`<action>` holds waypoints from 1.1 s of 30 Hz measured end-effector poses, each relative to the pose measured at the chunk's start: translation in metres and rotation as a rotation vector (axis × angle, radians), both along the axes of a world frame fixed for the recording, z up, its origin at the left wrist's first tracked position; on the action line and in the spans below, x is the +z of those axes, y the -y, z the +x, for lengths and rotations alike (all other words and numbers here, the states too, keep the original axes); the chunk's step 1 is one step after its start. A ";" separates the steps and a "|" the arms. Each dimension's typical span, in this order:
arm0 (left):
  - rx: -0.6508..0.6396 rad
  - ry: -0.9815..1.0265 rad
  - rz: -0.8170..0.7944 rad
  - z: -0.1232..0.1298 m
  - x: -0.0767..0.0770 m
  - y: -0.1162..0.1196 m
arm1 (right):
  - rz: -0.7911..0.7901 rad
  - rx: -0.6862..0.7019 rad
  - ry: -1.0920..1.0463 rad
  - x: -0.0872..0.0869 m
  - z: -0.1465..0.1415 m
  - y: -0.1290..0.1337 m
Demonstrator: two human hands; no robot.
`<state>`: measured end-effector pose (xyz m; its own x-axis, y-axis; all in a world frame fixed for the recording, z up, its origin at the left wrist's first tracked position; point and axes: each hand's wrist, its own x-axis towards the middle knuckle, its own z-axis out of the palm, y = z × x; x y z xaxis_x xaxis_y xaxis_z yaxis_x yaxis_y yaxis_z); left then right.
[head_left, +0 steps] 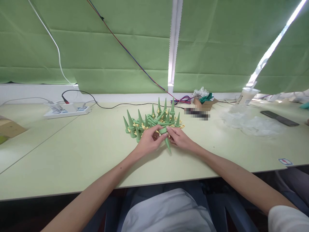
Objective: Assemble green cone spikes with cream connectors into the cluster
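Note:
Between both hands is a green cone-shaped piece (168,145), its point tilted down toward me and its wide collar up at the fingers. My left hand (152,138) pinches the collar from the left with thumb and forefinger. From the right, my right hand (178,137) closes its fingers at the same collar; a small yellowish bit shows by its fingertips, too small to make out. Just behind the hands stands a cluster of similar green cones (138,124), mostly upright, with yellow pieces around their bases and green tube-like parts lying among them.
A white power strip (69,110) lies at the left with a black cable running behind the cones. At the back right are a cardboard box (205,104), a plastic cup (246,96), crumpled clear plastic (251,122) and a dark phone (280,118).

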<state>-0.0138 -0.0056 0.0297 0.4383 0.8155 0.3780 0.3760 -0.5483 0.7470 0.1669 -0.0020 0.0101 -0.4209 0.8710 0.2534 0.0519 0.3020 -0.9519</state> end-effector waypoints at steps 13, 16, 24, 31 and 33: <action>0.013 -0.003 0.017 0.000 0.002 0.000 | 0.062 -0.026 0.011 0.004 -0.001 0.003; 0.036 0.018 0.000 0.001 0.003 0.001 | 0.064 -0.014 -0.009 0.006 -0.001 0.004; 0.039 0.053 -0.029 0.002 0.002 0.001 | 0.073 -0.040 -0.016 0.005 -0.001 0.004; -0.016 0.065 -0.106 0.002 -0.001 0.000 | 0.109 -0.087 0.025 0.000 0.000 0.002; -0.039 0.092 -0.153 0.002 -0.001 0.001 | 0.115 -0.094 0.037 0.001 0.000 0.002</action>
<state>-0.0114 -0.0065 0.0290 0.4398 0.8496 0.2910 0.2833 -0.4387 0.8528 0.1667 -0.0041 0.0108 -0.3499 0.8731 0.3395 0.1198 0.4012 -0.9081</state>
